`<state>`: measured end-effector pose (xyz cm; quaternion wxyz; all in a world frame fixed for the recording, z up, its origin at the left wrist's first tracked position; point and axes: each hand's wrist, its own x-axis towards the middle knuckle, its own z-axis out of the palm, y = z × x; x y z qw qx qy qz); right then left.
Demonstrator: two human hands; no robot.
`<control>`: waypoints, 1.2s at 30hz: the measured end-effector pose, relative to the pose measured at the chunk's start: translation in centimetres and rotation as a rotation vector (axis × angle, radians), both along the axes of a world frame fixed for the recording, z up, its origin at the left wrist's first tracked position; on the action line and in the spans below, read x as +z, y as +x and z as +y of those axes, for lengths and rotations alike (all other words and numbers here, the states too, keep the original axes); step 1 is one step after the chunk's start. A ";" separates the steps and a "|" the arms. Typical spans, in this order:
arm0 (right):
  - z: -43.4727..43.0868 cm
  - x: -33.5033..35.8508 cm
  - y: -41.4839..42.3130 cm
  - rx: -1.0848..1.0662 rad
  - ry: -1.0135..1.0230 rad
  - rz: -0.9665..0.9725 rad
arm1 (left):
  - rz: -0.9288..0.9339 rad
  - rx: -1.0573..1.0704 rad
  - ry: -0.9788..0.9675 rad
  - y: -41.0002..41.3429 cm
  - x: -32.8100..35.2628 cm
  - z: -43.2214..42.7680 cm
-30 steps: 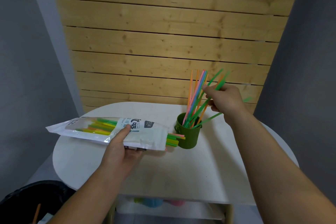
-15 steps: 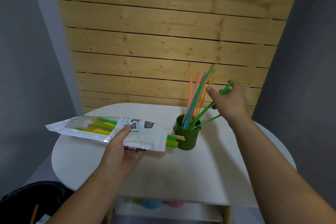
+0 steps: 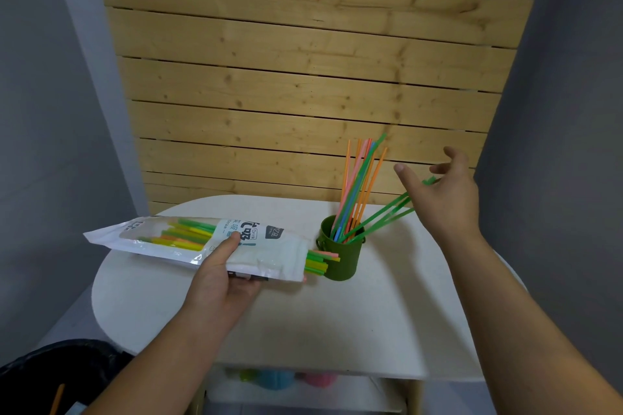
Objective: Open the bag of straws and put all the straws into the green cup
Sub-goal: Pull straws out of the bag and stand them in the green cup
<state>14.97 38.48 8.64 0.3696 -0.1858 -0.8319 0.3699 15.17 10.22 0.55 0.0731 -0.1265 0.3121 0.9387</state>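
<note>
A small green cup stands on the white table and holds several coloured straws. Some stand upright, and a few green ones lean far to the right. My right hand hovers to the right of the upright straws with its fingers spread, and the tips of the leaning green straws pass behind it. My left hand grips the white straw bag from below, thumb on top. The bag lies level above the table. Its open end points at the cup, with straw ends sticking out.
A wooden slat wall rises behind the table. A black bin sits at the lower left. Coloured items lie on a shelf under the table.
My right hand let go of the straws it pinched and opened, drifting right. The released straws now rest in the cup. The left hand and bag stayed put.
</note>
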 end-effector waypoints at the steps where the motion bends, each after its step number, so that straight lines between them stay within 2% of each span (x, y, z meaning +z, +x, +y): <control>1: 0.0 0.1 0.1 -0.002 0.025 0.023 | -0.001 0.002 -0.001 0.0 0.0 0.0; 7: -1.8 1.8 1.1 -0.089 0.295 0.289 | 0.017 0.016 -0.004 -0.3 0.4 -0.2; 9: -3.8 2.4 1.9 -0.018 0.323 0.374 | 0.029 0.019 0.005 -0.5 0.6 -0.2; 11: -6.0 2.3 2.4 0.154 0.185 0.274 | 0.048 0.028 0.013 -0.7 0.9 -0.5; 13: -8.0 1.4 2.7 0.274 0.048 0.045 | 0.079 0.031 0.025 -0.9 1.2 -0.8; 15: -9.0 -0.5 2.5 0.314 0.027 -0.211 | 0.106 0.032 0.051 -1.0 1.6 -1.0; 17: -9.6 -2.1 2.3 0.353 -0.055 -0.350 | 0.125 0.031 0.078 -1.1 1.9 -1.2; 20: -10.4 -2.8 2.3 0.486 -0.373 -0.349 | 0.142 0.023 0.102 -1.0 2.4 -1.2; 23: -10.7 -2.3 2.5 0.613 -0.572 -0.308 | 0.148 0.015 0.096 -0.7 2.7 -1.1; 26: -10.3 -1.9 2.4 0.609 -0.582 -0.260 | 0.141 0.019 0.110 -0.7 2.6 -1.3; 29: -9.1 -1.8 2.0 0.502 -0.418 -0.215 | 0.104 0.062 0.123 -1.0 2.4 -1.8; 31: -8.2 -1.7 1.9 0.442 -0.390 -0.163 | 0.074 0.084 0.131 -1.2 2.3 -2.2; 36: -8.3 -1.8 2.8 0.538 -0.773 -0.106 | 0.025 0.102 0.159 -1.3 2.1 -2.4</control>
